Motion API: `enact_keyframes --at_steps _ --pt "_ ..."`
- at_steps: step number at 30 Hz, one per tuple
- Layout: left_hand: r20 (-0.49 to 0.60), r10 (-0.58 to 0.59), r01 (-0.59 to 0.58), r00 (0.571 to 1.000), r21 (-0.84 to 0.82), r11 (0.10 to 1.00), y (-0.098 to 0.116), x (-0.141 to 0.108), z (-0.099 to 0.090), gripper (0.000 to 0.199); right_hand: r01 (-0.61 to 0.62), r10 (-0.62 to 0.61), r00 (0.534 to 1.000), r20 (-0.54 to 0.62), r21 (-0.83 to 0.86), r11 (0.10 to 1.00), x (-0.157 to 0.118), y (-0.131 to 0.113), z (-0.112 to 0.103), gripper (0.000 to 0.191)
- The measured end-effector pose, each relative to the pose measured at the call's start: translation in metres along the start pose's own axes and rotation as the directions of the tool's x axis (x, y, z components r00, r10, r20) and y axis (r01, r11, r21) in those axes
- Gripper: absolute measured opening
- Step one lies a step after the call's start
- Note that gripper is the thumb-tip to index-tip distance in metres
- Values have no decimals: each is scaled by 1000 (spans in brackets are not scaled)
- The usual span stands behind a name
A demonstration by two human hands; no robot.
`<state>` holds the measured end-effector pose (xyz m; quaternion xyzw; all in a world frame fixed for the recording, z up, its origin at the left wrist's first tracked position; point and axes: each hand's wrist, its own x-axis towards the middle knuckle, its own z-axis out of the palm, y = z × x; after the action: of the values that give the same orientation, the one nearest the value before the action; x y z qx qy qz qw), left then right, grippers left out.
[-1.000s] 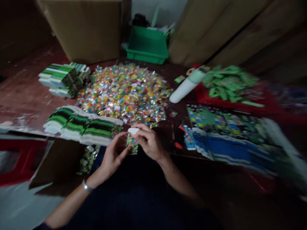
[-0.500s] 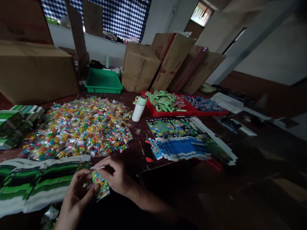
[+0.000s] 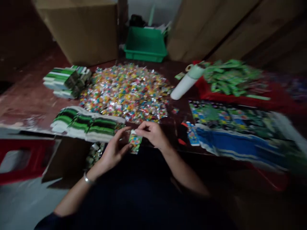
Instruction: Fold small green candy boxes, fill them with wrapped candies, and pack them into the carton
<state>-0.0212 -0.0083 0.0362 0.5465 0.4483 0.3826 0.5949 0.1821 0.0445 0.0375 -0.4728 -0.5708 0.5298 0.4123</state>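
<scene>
Close to the table's front edge, a small green printed carton (image 3: pixel 135 143) is held upright between my two hands. My left hand (image 3: pixel 115 149) grips its left side between thumb and fingers. At its top, the fingertips of my right hand (image 3: pixel 153 134) pinch the white flap. Just beyond the hands lies a wide heap of small clear bags of colourful candy (image 3: pixel 129 92). A fanned row of flat green, black and white cartons (image 3: pixel 88 123) rests left of my hands. Motion blur hides the carton's fine print.
A white bottle (image 3: pixel 183 85) stands right of the heap, near a red tray (image 3: pixel 206 91) of green sticks. Blue printed cartons (image 3: pixel 225 143) and an orange-black tool (image 3: pixel 183 133) lie at right. Behind are a green tray (image 3: pixel 146 56) and cardboard boxes (image 3: pixel 81 32); below left, an open box (image 3: pixel 64 159).
My view has swung down and to the left, so the table contents appear further right. Both hands still hold the carton, and its white flap stays at my right fingertips.
</scene>
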Motion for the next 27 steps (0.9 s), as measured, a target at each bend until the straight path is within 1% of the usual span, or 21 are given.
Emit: enact_keyframes --at_steps 3,6,8,10,11,13,15,16,18,20,21,22,25,27 --pt "-15 5 -6 1000 -63 998 -3 2 0 54 98 -98 995 -6 -31 995 -2 1 4 30" --pt "-26 -15 11 1000 -139 990 -5 2 0 41 214 -217 976 -29 -87 973 -13 -1 9 33" --pt "-12 -23 21 1000 -128 992 -1 -1 -6 37 241 -241 970 11 -107 965 -19 2 11 31" --pt "26 -20 20 999 0 1000 8 -9 -24 37 228 -220 972 82 -111 967 -22 9 11 25" --pt "55 -23 17 998 110 994 14 -14 -37 37 225 -212 971 106 -127 966 -22 14 12 24" --pt "100 -68 31 993 327 945 25 -28 -67 34 263 -241 963 121 -224 939 -19 26 16 29" --pt "111 -128 65 986 451 890 31 -42 -95 29 350 -311 936 162 -373 859 -14 39 25 40" --pt "103 -147 78 984 490 868 32 -47 -107 32 396 -339 918 206 -439 806 -11 44 30 43" --pt "35 -134 95 990 533 840 31 -53 -121 44 458 -352 889 295 -531 713 -4 51 43 47" --pt "-61 -87 106 994 521 847 28 -54 -124 49 472 -335 882 332 -598 648 0 55 53 48" --pt "-88 -76 110 993 497 861 27 -52 -122 47 468 -326 884 336 -624 626 2 56 56 48" --pt "-90 -80 113 993 469 876 26 -50 -120 42 466 -320 885 338 -641 611 3 56 58 46" --pt "-3 -136 125 991 417 900 26 -44 -111 27 476 -321 879 352 -639 604 4 57 57 42" --pt "27 -171 147 985 394 907 23 -40 -106 23 500 -337 866 370 -609 616 4 57 51 34"
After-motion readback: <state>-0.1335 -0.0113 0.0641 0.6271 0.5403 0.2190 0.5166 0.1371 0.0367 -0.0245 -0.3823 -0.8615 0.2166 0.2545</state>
